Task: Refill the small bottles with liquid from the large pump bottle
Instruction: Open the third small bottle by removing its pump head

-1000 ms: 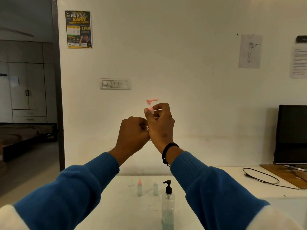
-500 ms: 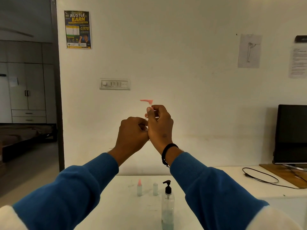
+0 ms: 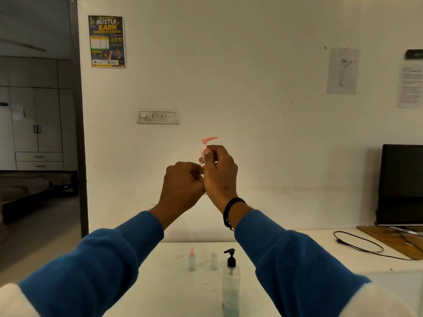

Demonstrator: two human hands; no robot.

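Both hands, left hand (image 3: pixel 183 179) and right hand (image 3: pixel 219 172), pinch a pink pump top (image 3: pixel 207 143); below them, two small bottles (image 3: pixel 191 261) and the large pump bottle (image 3: pixel 231 284) wait, apparently unfilled.

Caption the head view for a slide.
Both hands hold a small pink-pump bottle above the table's large pump bottle.

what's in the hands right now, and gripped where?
A small bottle with a pink pump top. Right hand pinches the pump's collar just under the head; left hand is curled round the body, mostly hidden.
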